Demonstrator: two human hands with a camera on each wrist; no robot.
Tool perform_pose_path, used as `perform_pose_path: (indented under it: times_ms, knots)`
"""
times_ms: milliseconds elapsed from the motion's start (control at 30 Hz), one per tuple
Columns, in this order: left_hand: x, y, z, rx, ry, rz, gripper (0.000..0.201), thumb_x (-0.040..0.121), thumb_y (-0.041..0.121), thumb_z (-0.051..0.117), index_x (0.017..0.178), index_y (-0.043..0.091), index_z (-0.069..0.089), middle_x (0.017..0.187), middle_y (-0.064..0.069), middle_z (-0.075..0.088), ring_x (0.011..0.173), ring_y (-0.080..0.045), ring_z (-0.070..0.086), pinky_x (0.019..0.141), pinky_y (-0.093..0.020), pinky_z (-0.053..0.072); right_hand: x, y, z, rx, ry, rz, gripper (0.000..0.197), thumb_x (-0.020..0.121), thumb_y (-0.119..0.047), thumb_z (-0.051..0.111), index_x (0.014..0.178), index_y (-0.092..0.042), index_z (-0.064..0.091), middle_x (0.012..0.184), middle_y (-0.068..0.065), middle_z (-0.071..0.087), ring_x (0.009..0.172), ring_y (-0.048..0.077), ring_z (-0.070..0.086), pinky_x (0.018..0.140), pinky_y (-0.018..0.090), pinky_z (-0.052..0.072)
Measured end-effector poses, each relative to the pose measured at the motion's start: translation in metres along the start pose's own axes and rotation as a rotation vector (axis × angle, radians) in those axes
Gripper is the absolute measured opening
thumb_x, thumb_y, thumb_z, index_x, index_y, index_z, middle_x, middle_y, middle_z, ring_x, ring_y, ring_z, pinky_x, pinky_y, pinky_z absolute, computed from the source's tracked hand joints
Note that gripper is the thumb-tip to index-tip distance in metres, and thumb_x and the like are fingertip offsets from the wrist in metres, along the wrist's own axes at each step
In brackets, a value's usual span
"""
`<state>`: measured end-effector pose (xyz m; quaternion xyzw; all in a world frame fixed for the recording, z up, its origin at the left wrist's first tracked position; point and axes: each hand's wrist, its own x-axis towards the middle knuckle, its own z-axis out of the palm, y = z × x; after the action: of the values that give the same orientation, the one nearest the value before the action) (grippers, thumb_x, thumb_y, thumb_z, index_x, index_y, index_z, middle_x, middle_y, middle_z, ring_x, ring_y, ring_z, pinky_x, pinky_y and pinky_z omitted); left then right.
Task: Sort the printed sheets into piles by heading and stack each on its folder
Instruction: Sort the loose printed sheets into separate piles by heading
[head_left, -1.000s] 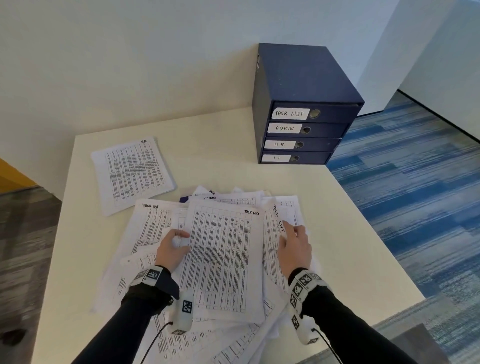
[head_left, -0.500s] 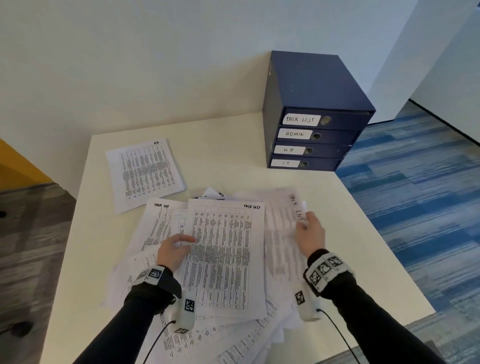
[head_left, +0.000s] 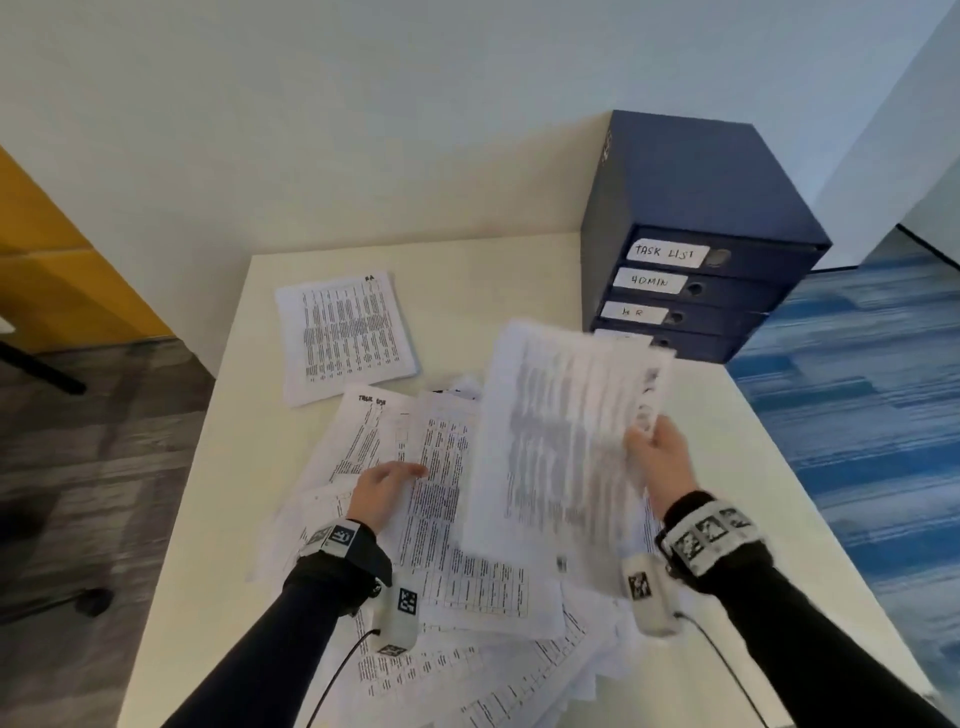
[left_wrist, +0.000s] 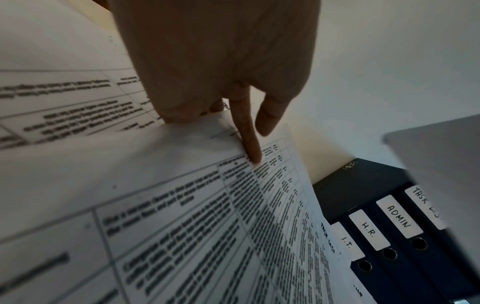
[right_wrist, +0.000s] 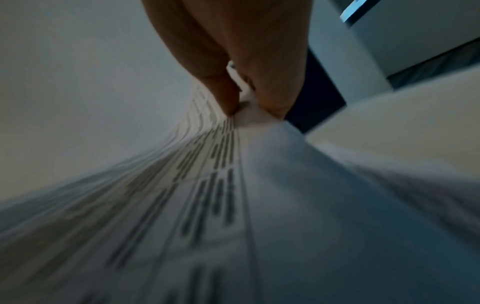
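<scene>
A loose heap of printed sheets (head_left: 447, 519) covers the near part of the cream table (head_left: 493, 270). My right hand (head_left: 655, 451) pinches the right edge of a lifted sheet (head_left: 561, 441), blurred by motion, between thumb and fingers (right_wrist: 228, 96). My left hand (head_left: 384, 486) rests on the heap with straight fingers (left_wrist: 249, 139) pressing a sheet headed TASK LIST. A separate sheet (head_left: 345, 335) lies alone at the back left. Several dark blue folders (head_left: 696, 280) are stacked at the back right, labelled TASK LIST, ADMIN, H.R. and I.T.
The table stands in a corner against a white wall. Blue carpet (head_left: 857, 415) runs along the right edge, grey floor (head_left: 93, 467) along the left. A yellow panel (head_left: 47, 260) stands at the far left.
My right hand has gripped a sheet from the right of the heap and raised it off the pile. The left hand has stayed on the heap. The camera has swung left.
</scene>
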<state>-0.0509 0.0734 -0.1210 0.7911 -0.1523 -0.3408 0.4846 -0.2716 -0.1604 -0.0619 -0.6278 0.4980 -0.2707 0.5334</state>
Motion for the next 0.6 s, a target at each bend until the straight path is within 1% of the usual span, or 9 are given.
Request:
perform_pose_path:
  times_ms: [67, 100, 167, 267, 333, 367, 433, 533, 600]
  knots:
    - [0.002, 0.001, -0.002, -0.068, -0.022, -0.093, 0.041, 0.098, 0.029, 0.043, 0.075, 0.024, 0.077, 0.104, 0.0, 0.069, 0.11, -0.022, 0.058, 0.101, -0.031, 0.035, -0.015, 0.029, 0.022, -0.093, -0.198, 0.162, 0.036, 0.095, -0.013, 0.049, 0.13, -0.005, 0.047, 0.126, 0.002, 0.05, 0.118, 0.022, 0.047, 0.102, 0.043, 0.041]
    - [0.003, 0.001, -0.002, -0.114, -0.029, -0.154, 0.047, 0.095, 0.043, 0.043, 0.074, 0.021, 0.077, 0.102, -0.004, 0.07, 0.105, -0.024, 0.06, 0.1, -0.035, 0.038, -0.018, 0.048, 0.033, -0.144, -0.291, 0.221, 0.041, 0.093, -0.018, 0.052, 0.132, -0.007, 0.046, 0.135, 0.004, 0.049, 0.123, 0.024, 0.047, 0.105, 0.047, 0.039]
    - [0.005, -0.002, -0.002, -0.111, -0.038, -0.19, 0.058, 0.085, 0.063, 0.047, 0.078, 0.012, 0.074, 0.097, -0.008, 0.07, 0.095, -0.025, 0.063, 0.092, -0.038, 0.042, -0.021, 0.073, 0.049, -0.201, -0.389, 0.298, 0.05, 0.085, -0.026, 0.056, 0.131, -0.01, 0.046, 0.136, 0.01, 0.051, 0.122, 0.027, 0.05, 0.104, 0.05, 0.041]
    - [0.003, -0.009, -0.002, -0.053, -0.035, -0.068, 0.062, 0.08, 0.064, 0.056, 0.097, 0.006, 0.071, 0.1, -0.007, 0.067, 0.096, -0.024, 0.06, 0.096, -0.036, 0.043, -0.032, 0.064, 0.066, -0.172, -0.371, 0.319, 0.05, 0.087, -0.019, 0.054, 0.134, -0.011, 0.039, 0.131, 0.008, 0.052, 0.101, 0.02, 0.058, 0.089, 0.04, 0.051]
    - [0.004, -0.017, -0.002, -0.002, 0.0, 0.018, 0.067, 0.066, 0.074, 0.058, 0.067, 0.007, 0.064, 0.068, -0.006, 0.06, 0.069, -0.022, 0.055, 0.075, -0.031, 0.042, -0.037, 0.057, 0.072, -0.246, -0.295, 0.256, 0.047, 0.093, -0.012, 0.052, 0.137, -0.012, 0.037, 0.13, 0.004, 0.044, 0.098, 0.015, 0.056, 0.082, 0.026, 0.049]
    - [0.002, -0.016, -0.002, 0.001, 0.017, 0.03, 0.061, 0.062, 0.073, 0.057, 0.056, 0.012, 0.053, 0.057, 0.0, 0.047, 0.06, -0.019, 0.044, 0.065, -0.028, 0.033, -0.04, 0.054, 0.075, -0.306, -0.269, 0.211, 0.049, 0.094, -0.012, 0.051, 0.14, -0.012, 0.035, 0.134, 0.006, 0.039, 0.109, 0.018, 0.053, 0.09, 0.026, 0.045]
    - [0.002, -0.016, 0.0, -0.006, 0.046, 0.055, 0.051, 0.06, 0.067, 0.056, 0.052, 0.018, 0.042, 0.053, 0.002, 0.035, 0.057, -0.016, 0.033, 0.062, -0.028, 0.022, -0.044, 0.049, 0.078, -0.403, -0.25, 0.15, 0.051, 0.096, -0.016, 0.049, 0.143, -0.013, 0.032, 0.141, 0.01, 0.031, 0.123, 0.023, 0.044, 0.099, 0.03, 0.037]
    - [0.002, -0.014, 0.003, -0.031, 0.065, 0.043, 0.043, 0.065, 0.058, 0.063, 0.049, 0.022, 0.046, 0.053, 0.003, 0.039, 0.058, -0.016, 0.037, 0.062, -0.028, 0.024, -0.05, 0.048, 0.081, -0.483, -0.245, 0.125, 0.049, 0.097, -0.019, 0.046, 0.143, -0.012, 0.033, 0.14, 0.011, 0.031, 0.121, 0.024, 0.044, 0.1, 0.03, 0.036]
    - [0.004, -0.016, 0.003, -0.038, 0.062, 0.001, 0.034, 0.075, 0.04, 0.072, 0.05, 0.025, 0.055, 0.052, 0.007, 0.049, 0.059, -0.019, 0.046, 0.062, -0.027, 0.033, -0.051, 0.05, 0.08, -0.472, -0.204, 0.098, 0.045, 0.096, -0.017, 0.047, 0.14, -0.011, 0.038, 0.137, 0.01, 0.033, 0.117, 0.023, 0.047, 0.099, 0.029, 0.037]
